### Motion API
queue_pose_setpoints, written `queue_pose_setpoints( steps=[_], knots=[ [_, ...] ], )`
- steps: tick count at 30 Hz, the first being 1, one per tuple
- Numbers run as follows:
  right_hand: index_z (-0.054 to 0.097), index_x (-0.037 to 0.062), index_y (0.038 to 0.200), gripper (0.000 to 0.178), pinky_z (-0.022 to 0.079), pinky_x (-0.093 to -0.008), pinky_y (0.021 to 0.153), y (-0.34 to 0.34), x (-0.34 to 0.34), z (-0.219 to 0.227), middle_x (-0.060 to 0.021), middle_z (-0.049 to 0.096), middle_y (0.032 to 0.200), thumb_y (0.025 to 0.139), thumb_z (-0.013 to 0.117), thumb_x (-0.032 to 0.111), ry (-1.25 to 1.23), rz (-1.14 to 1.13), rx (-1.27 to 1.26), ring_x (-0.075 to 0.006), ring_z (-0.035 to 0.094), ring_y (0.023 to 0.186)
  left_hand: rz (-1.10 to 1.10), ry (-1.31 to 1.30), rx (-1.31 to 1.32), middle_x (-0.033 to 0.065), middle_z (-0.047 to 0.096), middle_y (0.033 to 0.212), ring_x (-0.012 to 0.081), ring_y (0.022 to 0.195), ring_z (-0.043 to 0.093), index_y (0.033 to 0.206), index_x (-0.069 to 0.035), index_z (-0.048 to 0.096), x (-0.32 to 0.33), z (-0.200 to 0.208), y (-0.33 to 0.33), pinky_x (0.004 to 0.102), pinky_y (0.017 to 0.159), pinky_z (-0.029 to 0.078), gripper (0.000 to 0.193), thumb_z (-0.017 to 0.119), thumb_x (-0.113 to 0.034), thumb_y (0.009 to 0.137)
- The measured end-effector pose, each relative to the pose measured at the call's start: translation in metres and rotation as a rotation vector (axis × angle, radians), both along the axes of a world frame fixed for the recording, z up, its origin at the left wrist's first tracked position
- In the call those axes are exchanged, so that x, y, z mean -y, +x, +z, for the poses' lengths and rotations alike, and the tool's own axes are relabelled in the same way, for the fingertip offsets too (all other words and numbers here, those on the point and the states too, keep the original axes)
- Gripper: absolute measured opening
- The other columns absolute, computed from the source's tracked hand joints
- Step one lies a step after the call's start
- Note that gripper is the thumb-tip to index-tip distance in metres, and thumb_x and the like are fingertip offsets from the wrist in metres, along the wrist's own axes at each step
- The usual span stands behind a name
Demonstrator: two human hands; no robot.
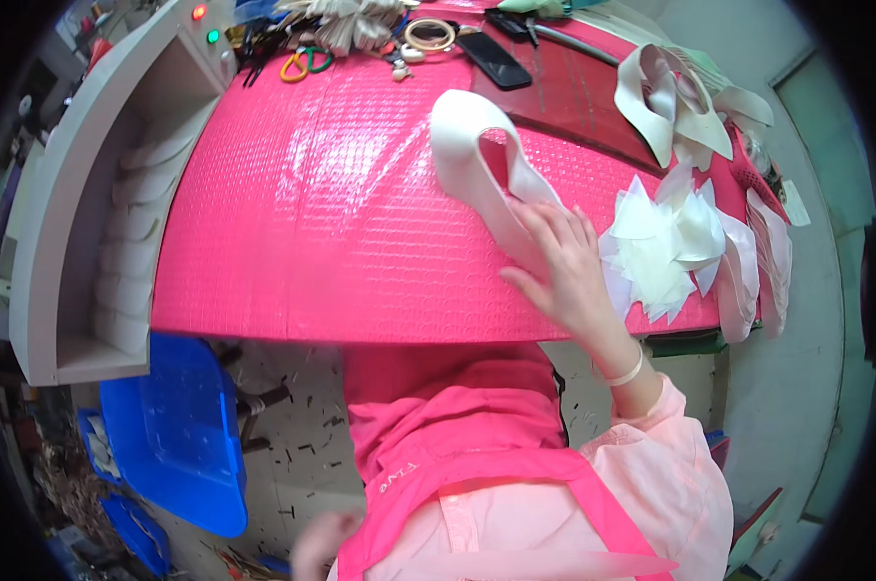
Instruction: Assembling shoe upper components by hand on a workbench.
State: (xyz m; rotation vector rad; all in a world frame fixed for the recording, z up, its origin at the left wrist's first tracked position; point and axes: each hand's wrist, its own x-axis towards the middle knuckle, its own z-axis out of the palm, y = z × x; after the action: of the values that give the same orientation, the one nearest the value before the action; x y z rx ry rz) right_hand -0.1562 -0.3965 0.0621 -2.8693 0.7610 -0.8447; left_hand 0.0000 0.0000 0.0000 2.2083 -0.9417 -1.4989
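A white shoe upper (462, 145) lies on the pink table cover (264, 242), its opening facing up. My right hand (559, 261) is on its near end, fingers over the edge and thumb on the near side, gripping it. Down by my apron at the lower edge, my left hand (320, 544) is smeared by motion, away from the table; its fingers cannot be made out. Just right of my right hand is a pile of white pointed fabric pieces (661, 252).
A grey heated-looking box (80, 184) with white curved pieces stands at left. Beyond are scissors (307, 64), a tape roll (429, 35), a phone (494, 60) and a dark red board (554, 97). More white uppers (651, 107) lie right. A blue bin (172, 426) is below.
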Motion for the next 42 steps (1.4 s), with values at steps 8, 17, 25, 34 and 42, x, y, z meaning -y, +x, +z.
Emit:
queue_pose_setpoints(
  steps=[8,17,25,34,42],
  knots=[
    [0.056,0.0077,0.101,0.025,0.047,-0.0374,0.063,-0.001,-0.041,-0.032,-0.0101,0.055,0.061,0.076,0.060,0.012,0.423,0.265,0.097,-0.0282,0.058,0.059,0.320,-0.753,-0.294,0.0165,0.025,0.139,0.0217,0.127,0.025,0.136,-0.004,0.020,0.331,0.001,0.117,0.0326,0.100,0.025,0.061,0.052,-0.018,0.086],
    [0.061,0.0016,0.094,0.020,0.048,-0.0312,0.066,-0.092,0.054,-0.028,-0.0111,0.062,0.086,0.076,0.059,0.011,0.632,-0.157,0.403,-0.0218,0.060,0.070,-0.050,-0.830,-0.160,0.0149,0.047,0.122,0.0176,0.099,0.053,0.124,-0.003,0.044,0.417,0.001,0.128,0.0279,0.076,0.047,0.047,0.058,-0.007,0.080],
    [0.060,-0.0007,0.087,0.026,0.046,-0.0367,0.073,-0.136,0.239,-0.083,-0.0171,0.061,0.087,0.067,0.063,0.015,0.347,-0.711,-0.401,-0.0293,0.060,0.081,-0.851,-1.111,0.360,0.0131,0.055,0.107,0.0319,0.092,0.055,0.084,-0.003,0.061,0.466,0.054,-0.091,0.0372,0.076,0.047,0.015,0.052,-0.007,0.073],
    [0.058,0.0034,0.072,0.010,0.045,-0.0413,0.069,-0.136,0.224,-0.070,-0.0146,0.060,0.077,0.072,0.057,0.013,0.280,-0.550,-0.200,-0.0317,0.056,0.081,-0.644,-1.023,0.486,0.0154,0.052,0.105,0.0265,0.102,0.045,0.105,0.001,0.052,0.499,-0.053,-0.257,0.0375,0.076,0.043,0.035,0.053,-0.021,0.078],
    [0.056,0.0005,0.062,0.017,0.046,-0.0348,0.059,-0.133,0.254,-0.052,-0.0111,0.059,0.065,0.062,0.064,0.015,0.321,-0.507,-0.265,-0.0245,0.059,0.063,-0.582,-1.176,0.775,0.0216,0.049,0.106,0.0306,0.102,0.041,0.103,0.009,0.048,0.500,-0.056,-0.279,0.0351,0.080,0.036,0.038,0.051,-0.007,0.069]
  ],
)
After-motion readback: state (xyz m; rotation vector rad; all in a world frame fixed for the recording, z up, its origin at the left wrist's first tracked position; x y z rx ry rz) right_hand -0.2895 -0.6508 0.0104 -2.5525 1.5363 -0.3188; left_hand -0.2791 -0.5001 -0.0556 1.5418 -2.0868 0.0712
